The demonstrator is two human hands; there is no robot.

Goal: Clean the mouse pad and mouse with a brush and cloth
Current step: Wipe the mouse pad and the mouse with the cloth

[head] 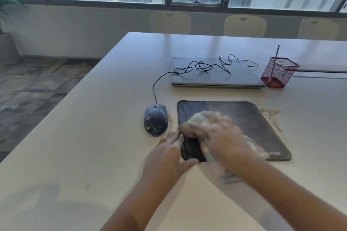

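On the table (93,137), your flat left hand (167,154) presses the mouse pad (244,118); your blurry right hand (221,133) grips the cloth (197,118).

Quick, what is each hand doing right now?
Left hand: open, fingers straight, pressing the mouse pad's edge.
Right hand: blurred, over a pale cloth; grip cannot be told.
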